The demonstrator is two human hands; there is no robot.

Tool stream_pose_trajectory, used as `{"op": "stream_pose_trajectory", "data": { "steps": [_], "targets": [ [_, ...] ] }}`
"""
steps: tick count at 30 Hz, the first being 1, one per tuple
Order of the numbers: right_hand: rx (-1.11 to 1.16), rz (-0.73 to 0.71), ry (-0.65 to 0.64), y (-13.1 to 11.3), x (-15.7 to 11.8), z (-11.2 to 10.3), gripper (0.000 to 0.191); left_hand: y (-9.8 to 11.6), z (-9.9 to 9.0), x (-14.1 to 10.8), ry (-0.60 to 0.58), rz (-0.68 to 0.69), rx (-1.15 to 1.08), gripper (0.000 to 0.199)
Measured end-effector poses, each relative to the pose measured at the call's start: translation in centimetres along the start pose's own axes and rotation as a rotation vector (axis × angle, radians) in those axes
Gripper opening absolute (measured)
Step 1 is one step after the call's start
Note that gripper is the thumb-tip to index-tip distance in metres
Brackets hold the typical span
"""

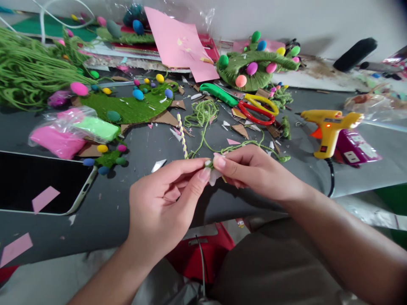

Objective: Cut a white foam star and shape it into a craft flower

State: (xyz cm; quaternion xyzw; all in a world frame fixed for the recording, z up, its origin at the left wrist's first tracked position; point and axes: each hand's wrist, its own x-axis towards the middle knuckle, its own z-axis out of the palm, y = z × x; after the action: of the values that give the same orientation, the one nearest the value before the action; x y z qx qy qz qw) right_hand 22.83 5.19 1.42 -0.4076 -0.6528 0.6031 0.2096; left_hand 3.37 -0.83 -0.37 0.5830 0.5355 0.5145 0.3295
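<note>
At the middle of the head view, my left hand point(168, 199) and my right hand point(251, 171) meet fingertip to fingertip. Both pinch a small whitish piece point(215, 176) with a bit of green yarn on it; the fingers cover much of it. Green yarn point(203, 112) lies in a loose tangle just beyond, and a strand runs from it to the fingers. A patterned paper straw point(182, 137) stands out beyond my left fingertips. Scissors with red handles point(257, 115), yellow-handled ones point(263, 101) and a green-handled tool point(219, 93) lie behind the hands.
A yellow glue gun point(329, 127) with its cord is at the right. Left are a phone point(41, 182), bagged pink clay point(59, 142) and a green yarn-covered shape point(127, 106) with coloured balls. Another ball-dotted green piece point(251, 70), pink paper point(181, 42) and cardboard scraps lie behind.
</note>
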Motion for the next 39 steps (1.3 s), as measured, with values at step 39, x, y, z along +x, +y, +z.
{"op": "stream_pose_trajectory", "data": {
  "steps": [39],
  "targets": [
    [-0.063,-0.015,0.055,-0.1,0.0,0.5,0.056,-0.2,0.0,0.0,0.019,0.043,0.079,0.017]
  ]
}}
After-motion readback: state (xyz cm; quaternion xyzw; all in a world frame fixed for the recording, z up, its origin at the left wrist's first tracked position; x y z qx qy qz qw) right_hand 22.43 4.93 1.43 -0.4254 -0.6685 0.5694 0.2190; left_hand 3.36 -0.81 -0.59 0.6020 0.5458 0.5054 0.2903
